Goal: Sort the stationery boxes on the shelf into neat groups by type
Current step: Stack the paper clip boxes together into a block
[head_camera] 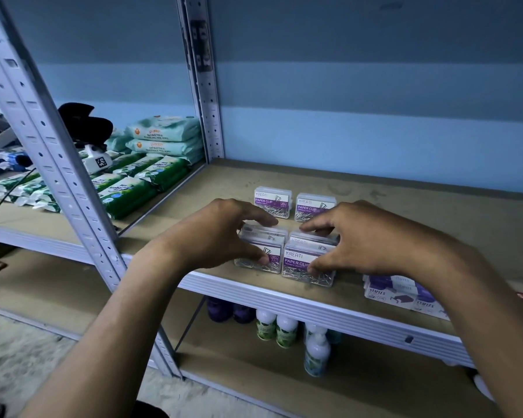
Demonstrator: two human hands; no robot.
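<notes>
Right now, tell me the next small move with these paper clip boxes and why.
Probably slide the front boxes back toward the rear pair. The left hand grips the left stack, the right hand the right stack, and a gap separates them from the rear pair.

The brown shelf board (360, 182) carried clear paper clip boxes (273, 202) in two rows, two at the back and a tighter cluster (307, 267) near the front edge. Staples boxes (390, 292) lay at the front right corner.
</notes>
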